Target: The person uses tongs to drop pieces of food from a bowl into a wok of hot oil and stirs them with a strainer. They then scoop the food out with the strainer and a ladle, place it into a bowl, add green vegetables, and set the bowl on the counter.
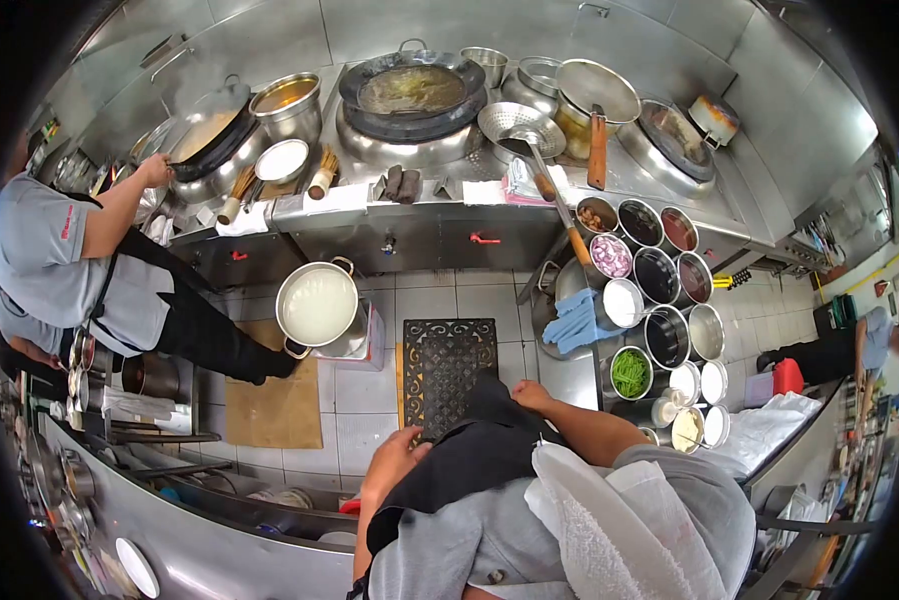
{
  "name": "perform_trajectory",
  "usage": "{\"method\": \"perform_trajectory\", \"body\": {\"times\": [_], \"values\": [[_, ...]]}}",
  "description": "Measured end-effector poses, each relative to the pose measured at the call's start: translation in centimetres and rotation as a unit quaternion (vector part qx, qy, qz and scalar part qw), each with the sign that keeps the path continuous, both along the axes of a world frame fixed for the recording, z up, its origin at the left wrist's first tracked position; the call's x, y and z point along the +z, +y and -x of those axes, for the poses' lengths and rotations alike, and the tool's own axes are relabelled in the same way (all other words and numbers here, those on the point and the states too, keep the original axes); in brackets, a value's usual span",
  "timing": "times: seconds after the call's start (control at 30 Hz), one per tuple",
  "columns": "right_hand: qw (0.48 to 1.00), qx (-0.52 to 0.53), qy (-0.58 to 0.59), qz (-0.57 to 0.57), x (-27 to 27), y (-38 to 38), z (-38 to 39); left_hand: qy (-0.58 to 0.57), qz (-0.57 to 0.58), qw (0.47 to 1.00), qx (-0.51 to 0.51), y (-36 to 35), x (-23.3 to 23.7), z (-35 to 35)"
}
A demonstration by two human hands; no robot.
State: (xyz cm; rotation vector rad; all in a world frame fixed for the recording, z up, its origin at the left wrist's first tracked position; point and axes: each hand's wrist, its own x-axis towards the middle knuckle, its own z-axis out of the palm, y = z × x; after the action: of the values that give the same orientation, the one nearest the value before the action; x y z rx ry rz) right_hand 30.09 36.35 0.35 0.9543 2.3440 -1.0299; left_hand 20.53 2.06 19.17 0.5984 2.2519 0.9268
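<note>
Black cloth, an apron (457, 460), lies between the wearer's hands: the left hand (393, 462) has a loose, empty grip; the right hand (531, 396) curls, around what I cannot tell. Pots (706, 332) cluster rightward, probably for easy reach.

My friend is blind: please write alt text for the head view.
Someone faces a central wok on a steel kitchen range, left hand and right hand near their black apron. Metal containers stand at right; at left, a co-worker stands by a steaming wok.
</note>
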Motion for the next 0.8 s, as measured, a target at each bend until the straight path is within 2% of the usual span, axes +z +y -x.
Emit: {"method": "perform_trajectory", "body": {"times": [0.1, 0.2, 0.27, 0.3, 0.4, 0.43, 0.53, 0.6, 0.67, 0.73, 0.8], "values": [[0.995, -0.081, 0.056, 0.024, 1.1, 0.4, -1.7, -0.038, -0.018, 0.999, -0.009, 0.7, -0.7, -0.5], [0.989, -0.089, 0.110, 0.035, -0.4, 0.7, -2.7, -0.031, 0.001, 0.999, -0.024, 1.0, 0.2, -0.1], [0.979, -0.105, 0.129, 0.119, -1.5, 0.8, -3.0, -0.036, 0.031, 0.998, -0.038, 1.6, 0.7, 0.4], [0.971, -0.113, 0.139, 0.159, -0.5, 0.9, -2.3, -0.037, 0.037, 0.998, -0.041, 2.0, 0.9, 0.7], [0.919, -0.233, 0.087, 0.306, 3.5, 0.7, 0.0, -0.021, 0.039, 0.998, -0.053, 3.4, 1.1, 1.2], [0.915, -0.228, 0.087, 0.321, 5.6, 0.9, 1.3, 0.000, 0.031, 0.998, -0.061, 3.9, 0.7, 1.5], [0.871, -0.210, 0.250, 0.368, 11.9, 2.8, 5.6, 0.013, 0.023, 0.998, -0.061, 5.6, 0.7, 2.0], [0.836, -0.162, 0.394, 0.347, 17.0, 6.9, 9.1, -0.003, 0.028, 0.998, -0.056, 7.4, 1.4, 2.5], [0.788, -0.221, 0.497, 0.289, 22.5, 11.7, 12.3, -0.023, 0.039, 0.998, -0.050, 8.8, 2.7, 3.0], [0.770, -0.283, 0.549, 0.159, 26.0, 17.3, 14.6, -0.008, 0.049, 0.998, -0.048, 10.0, 2.4, 3.4], [0.760, -0.272, 0.581, -0.107, 24.6, 24.0, 16.9, -0.003, 0.053, 0.998, -0.043, 11.4, 2.2, 3.5]]}}
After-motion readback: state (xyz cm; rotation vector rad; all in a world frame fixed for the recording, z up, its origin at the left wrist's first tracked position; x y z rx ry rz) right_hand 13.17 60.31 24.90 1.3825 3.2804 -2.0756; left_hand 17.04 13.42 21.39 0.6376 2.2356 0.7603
